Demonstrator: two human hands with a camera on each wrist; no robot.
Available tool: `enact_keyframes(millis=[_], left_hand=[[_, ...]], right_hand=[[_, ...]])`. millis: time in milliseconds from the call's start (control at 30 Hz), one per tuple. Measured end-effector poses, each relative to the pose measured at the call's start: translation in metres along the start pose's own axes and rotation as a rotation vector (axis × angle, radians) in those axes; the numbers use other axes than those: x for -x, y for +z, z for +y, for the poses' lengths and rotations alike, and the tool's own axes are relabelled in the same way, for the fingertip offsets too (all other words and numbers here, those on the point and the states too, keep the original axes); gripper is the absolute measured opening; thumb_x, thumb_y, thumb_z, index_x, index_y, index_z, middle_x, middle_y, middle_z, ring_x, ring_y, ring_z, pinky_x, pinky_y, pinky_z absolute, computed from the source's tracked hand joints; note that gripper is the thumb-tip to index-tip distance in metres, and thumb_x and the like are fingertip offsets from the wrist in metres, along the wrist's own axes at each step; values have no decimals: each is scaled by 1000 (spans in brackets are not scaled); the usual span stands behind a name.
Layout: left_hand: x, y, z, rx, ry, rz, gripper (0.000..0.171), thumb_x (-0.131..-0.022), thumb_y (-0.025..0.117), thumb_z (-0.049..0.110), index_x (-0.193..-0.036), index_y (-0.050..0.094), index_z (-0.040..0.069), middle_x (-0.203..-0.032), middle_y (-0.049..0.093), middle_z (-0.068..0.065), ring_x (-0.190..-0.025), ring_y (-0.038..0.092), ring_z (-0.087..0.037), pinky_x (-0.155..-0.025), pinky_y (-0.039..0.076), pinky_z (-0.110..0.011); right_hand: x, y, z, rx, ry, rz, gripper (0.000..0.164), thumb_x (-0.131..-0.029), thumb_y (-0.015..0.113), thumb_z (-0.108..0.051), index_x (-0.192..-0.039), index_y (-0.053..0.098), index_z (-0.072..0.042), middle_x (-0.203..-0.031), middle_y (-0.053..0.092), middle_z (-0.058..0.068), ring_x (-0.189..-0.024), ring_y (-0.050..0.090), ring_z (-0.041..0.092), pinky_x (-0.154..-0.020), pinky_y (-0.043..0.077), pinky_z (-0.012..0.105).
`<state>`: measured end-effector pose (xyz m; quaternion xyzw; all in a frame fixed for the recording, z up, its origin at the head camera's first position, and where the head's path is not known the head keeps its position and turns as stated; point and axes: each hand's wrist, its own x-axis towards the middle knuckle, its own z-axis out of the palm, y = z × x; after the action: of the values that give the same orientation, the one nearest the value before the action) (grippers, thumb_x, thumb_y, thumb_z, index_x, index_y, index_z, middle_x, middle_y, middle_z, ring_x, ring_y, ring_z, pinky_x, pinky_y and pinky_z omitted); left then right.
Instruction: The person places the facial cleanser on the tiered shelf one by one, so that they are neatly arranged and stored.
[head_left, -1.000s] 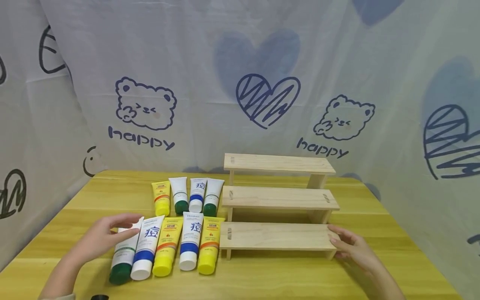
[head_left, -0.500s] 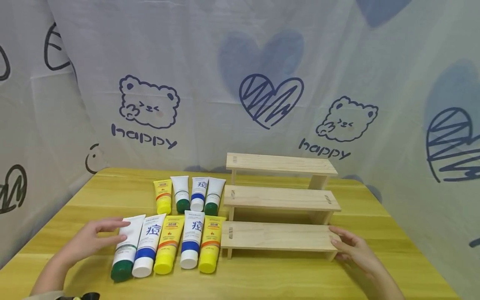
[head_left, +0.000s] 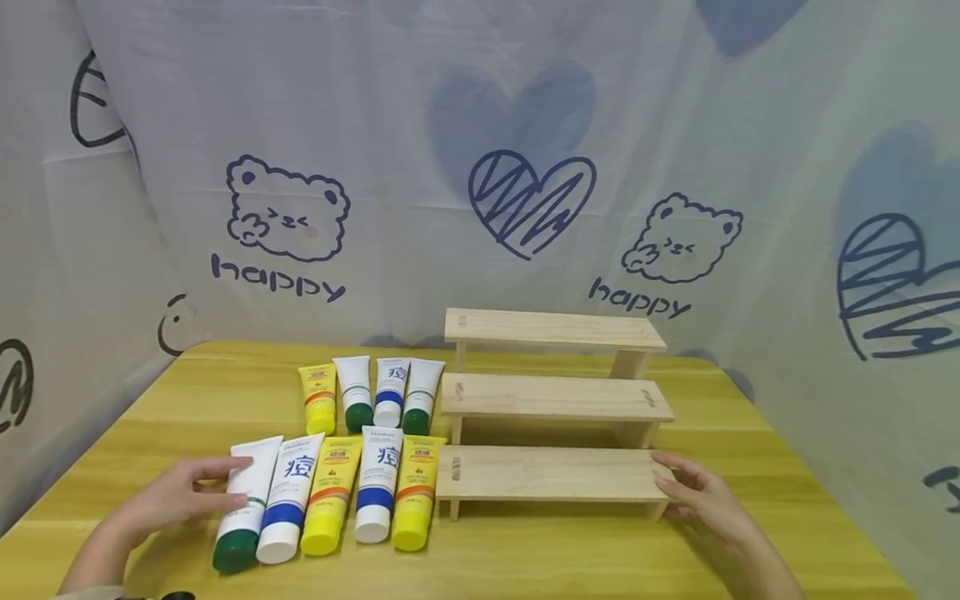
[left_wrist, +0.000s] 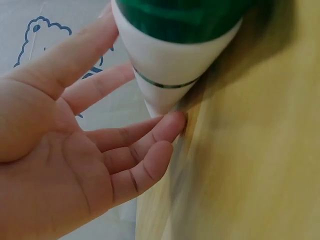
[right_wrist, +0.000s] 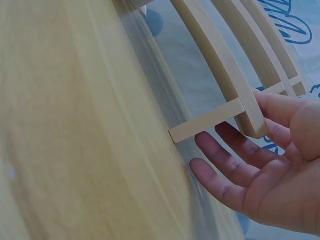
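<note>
In the head view, my left hand [head_left: 176,498] is at the left edge of a white tube with a green cap [head_left: 247,504]. Its thumb and index finger touch the tube, which lies at the end of the front row; the left wrist view has the same tube [left_wrist: 170,65] close up, with the other fingers loosely bent beside its narrow end. My right hand [head_left: 708,497] grips the right end of the lowest step of a three-step wooden display stand [head_left: 555,473]. Thumb above and fingers below the board [right_wrist: 235,75] show in the right wrist view.
Beside the green-capped tube, the front row has white tubes with blue bands [head_left: 288,500] and yellow tubes [head_left: 330,496]. A back row of smaller tubes [head_left: 352,392] lies behind. The wooden table [head_left: 525,558] ends at a printed curtain [head_left: 405,167].
My left hand drew back left off the green-capped tube, then came in again to touch it a little lower. The right hand stays on the stand; the head view shifts slightly.
</note>
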<state>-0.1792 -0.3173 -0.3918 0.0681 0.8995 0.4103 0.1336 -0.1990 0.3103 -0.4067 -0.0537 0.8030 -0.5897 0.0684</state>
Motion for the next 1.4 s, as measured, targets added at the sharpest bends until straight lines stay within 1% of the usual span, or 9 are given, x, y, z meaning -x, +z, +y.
enact_keyframes(millis=[233, 433, 567, 667, 867, 1000, 1133, 1233, 1400], left_hand=[[-2, 1, 0, 43, -42, -34, 69, -82, 65, 25, -132, 32, -9, -121, 37, -38, -91, 47, -29, -66, 44, -35], [-7, 0, 2, 61, -96, -26, 76, -80, 67, 27, -135, 28, -7, -123, 34, -38, -98, 46, -33, -75, 45, -43], [-9, 0, 4, 107, -130, -27, 80, -79, 67, 25, -137, 22, -6, -125, 28, -40, -102, 43, -38, -79, 42, -47], [-12, 0, 6, 148, -134, -35, 81, -78, 68, 20, -137, 19, -6, -126, 23, -42, -102, 42, -39, -78, 42, -46], [-12, 3, 9, 131, -144, -27, 80, -75, 71, 16, -136, 25, -7, -121, 30, -41, -97, 43, -35, -73, 43, -40], [-13, 4, 10, 121, -138, -24, 78, -76, 70, 16, -135, 25, -7, -119, 34, -38, -96, 43, -34, -75, 43, -41], [-14, 5, 8, 162, -152, -30, 77, -78, 69, 17, -135, 25, -7, -118, 38, -34, -95, 45, -32, -76, 45, -42], [-14, 6, 6, 211, -172, -31, 77, -78, 69, 17, -136, 24, -6, -119, 38, -31, -94, 47, -30, -76, 47, -41], [-14, 5, 5, 269, -178, -46, 75, -78, 69, 13, -136, 25, -5, -120, 33, -37, -90, 49, -28, -73, 49, -40]], right_hand=[[-1, 2, 0, -5, -3, -3, 53, -89, 55, -16, -130, 33, 9, -119, 46, 26, -88, 55, 17, -70, 50, 35], [-1, 1, 0, -11, -16, -1, 50, -89, 54, -14, -130, 35, 8, -120, 45, 28, -87, 55, 16, -70, 50, 36], [-2, 2, -1, -7, -5, 15, 50, -89, 54, -13, -130, 35, 8, -119, 46, 27, -87, 55, 17, -70, 50, 36], [-2, 2, -2, -6, 1, 29, 51, -88, 55, -13, -130, 35, 9, -114, 50, 22, -86, 55, 17, -69, 50, 35], [-1, 1, -2, -9, -4, 12, 50, -89, 55, -12, -129, 36, 9, -104, 54, 12, -84, 56, 16, -68, 50, 34], [-2, 1, -2, -12, 2, 16, 51, -88, 55, -13, -130, 34, 9, -104, 54, 13, -84, 56, 17, -68, 50, 34], [-2, 0, -2, -12, -4, 10, 51, -88, 55, -13, -130, 34, 8, -103, 54, 12, -83, 56, 17, -68, 50, 34], [-2, -1, -1, -23, -18, -4, 46, -89, 55, -12, -129, 40, 4, -100, 55, 10, -83, 56, 17, -69, 50, 33], [-1, -1, 2, -53, -38, -15, 34, -89, 54, -11, -123, 52, -13, -99, 55, 7, -83, 57, 16, -70, 50, 34]])
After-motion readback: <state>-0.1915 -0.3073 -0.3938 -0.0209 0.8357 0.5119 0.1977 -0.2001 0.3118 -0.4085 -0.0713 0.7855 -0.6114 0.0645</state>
